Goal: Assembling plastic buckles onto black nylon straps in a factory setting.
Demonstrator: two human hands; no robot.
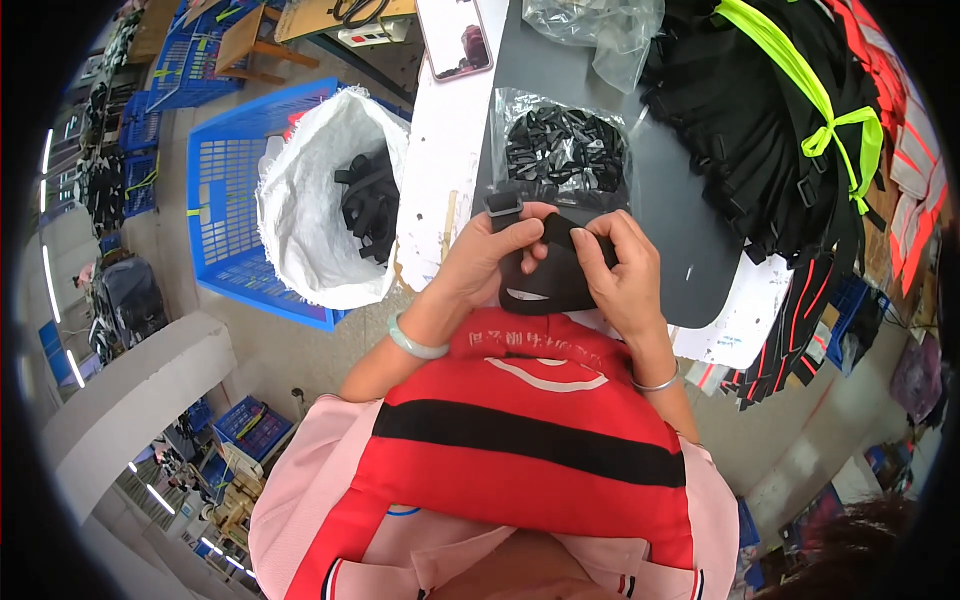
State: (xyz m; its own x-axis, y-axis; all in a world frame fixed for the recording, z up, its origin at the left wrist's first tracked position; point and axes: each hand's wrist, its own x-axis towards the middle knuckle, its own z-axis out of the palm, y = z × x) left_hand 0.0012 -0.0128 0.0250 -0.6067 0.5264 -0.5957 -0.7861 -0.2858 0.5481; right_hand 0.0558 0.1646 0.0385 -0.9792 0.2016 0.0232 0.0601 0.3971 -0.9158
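Observation:
A black webbing strap (558,234) is stretched between my two hands at the table's near edge. My left hand (487,252) is closed on it, thumb over the bent fingers, with a dark buckle (503,205) just above the fingers. My right hand (626,272) pinches the strap between thumb and fingertips. Part of the black strap hangs in a curve below the hands, over the red apron (530,435). Just beyond the hands lies a clear plastic bag (565,150) full of small, shiny black plastic pieces.
Left of the table, a blue crate (225,165) holds a white woven sack (300,220) with black straps (370,205). A large bundle of black straps (740,110), tied with neon yellow ribbon (820,115), lies at right. A phone (456,38) and crumpled clear plastic (610,35) lie farther back.

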